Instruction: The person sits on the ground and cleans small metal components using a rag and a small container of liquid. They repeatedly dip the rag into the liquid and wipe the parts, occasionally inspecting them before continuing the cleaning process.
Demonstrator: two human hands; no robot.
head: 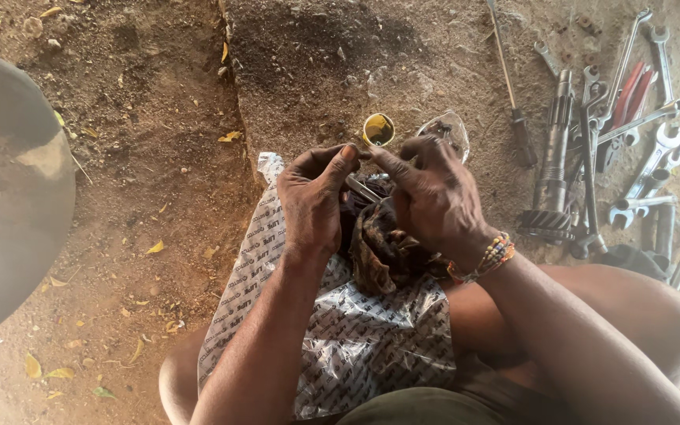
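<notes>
Head view: the left hand and right hand pinch the two ends of a slim metal part (details unclear); it lies crosswise between them, above a dirty rag on a plastic sheet; wrenches lie well right.

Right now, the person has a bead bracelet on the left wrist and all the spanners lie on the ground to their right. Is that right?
Not quite. The head view shows the bead bracelet on the right wrist, just behind the right hand; the left hand has a bare wrist. The rest holds: the spanners do lie on the ground to the person's right.
</notes>
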